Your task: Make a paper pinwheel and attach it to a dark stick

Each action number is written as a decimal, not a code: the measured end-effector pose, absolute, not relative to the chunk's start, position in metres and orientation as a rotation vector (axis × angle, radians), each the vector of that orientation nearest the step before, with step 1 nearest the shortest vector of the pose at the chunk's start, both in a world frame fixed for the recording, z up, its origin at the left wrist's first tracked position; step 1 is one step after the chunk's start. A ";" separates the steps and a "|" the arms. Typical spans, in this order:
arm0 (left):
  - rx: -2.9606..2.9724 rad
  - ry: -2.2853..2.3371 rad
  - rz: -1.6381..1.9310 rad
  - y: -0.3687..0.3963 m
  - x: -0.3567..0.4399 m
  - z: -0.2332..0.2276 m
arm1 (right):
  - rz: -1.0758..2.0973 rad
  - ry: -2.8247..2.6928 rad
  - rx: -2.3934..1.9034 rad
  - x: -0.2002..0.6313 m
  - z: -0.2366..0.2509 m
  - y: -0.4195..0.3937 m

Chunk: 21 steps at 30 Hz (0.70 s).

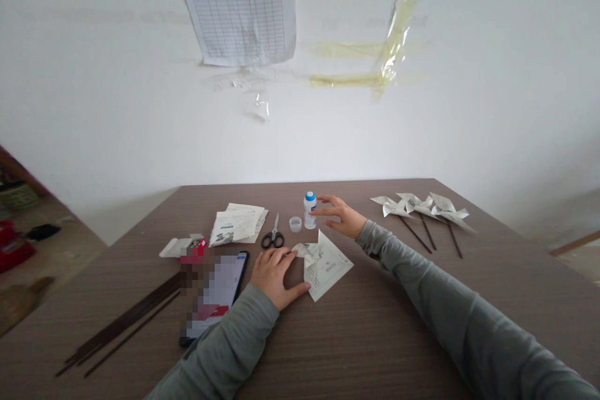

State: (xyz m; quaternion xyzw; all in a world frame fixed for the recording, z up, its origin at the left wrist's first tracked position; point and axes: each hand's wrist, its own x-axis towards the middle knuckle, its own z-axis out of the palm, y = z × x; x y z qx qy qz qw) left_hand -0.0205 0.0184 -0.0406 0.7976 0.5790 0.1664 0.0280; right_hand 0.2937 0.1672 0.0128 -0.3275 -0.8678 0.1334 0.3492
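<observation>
My left hand rests on the table with thumb and fingers apart, its fingertips at the left edge of a square of printed paper. Slits or folds show on that paper, and part of its left side curls up. My right hand is open beside a small white glue bottle with a blue top, fingers stretched toward it. Whether a fingertip touches the bottle I cannot tell. The bottle stands upright, and a clear cap sits to its left. Black-handled scissors lie just beyond my left hand.
Cut paper sheets are piled left of the scissors. A phone, a red box and several dark sticks lie at the left. Three paper pinwheels on sticks lie at the right. A white wall backs the table.
</observation>
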 end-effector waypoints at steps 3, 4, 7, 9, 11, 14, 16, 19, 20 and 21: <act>2.476 1.776 0.507 0.018 -0.021 -0.039 | 0.395 -2.270 -0.842 0.281 0.014 0.172; 2.482 1.779 0.514 0.018 -0.022 -0.041 | 0.416 -2.274 -0.840 0.278 0.014 0.174; 2.503 1.791 0.540 0.020 -0.024 -0.048 | 0.482 -2.274 -0.817 0.272 0.016 0.177; 2.516 1.790 0.545 0.021 -0.026 -0.052 | 0.510 -2.260 -0.820 0.270 0.015 0.179; 2.528 1.790 0.539 0.022 -0.027 -0.055 | 0.514 -2.238 -0.837 0.270 0.012 0.180; 2.540 1.793 0.532 0.023 -0.029 -0.056 | 0.481 -2.208 -0.832 0.278 0.007 0.179; 2.542 1.790 0.538 0.023 -0.029 -0.056 | 0.438 -2.180 -0.806 0.289 0.004 0.177; 2.539 1.783 0.542 0.022 -0.028 -0.053 | 0.356 -2.124 -0.793 0.311 0.001 0.171; 2.535 1.779 0.536 0.021 -0.028 -0.051 | 0.336 -2.114 -0.797 0.319 0.001 0.169; 2.530 1.776 0.528 0.021 -0.028 -0.049 | 0.316 -2.105 -0.804 0.327 0.000 0.166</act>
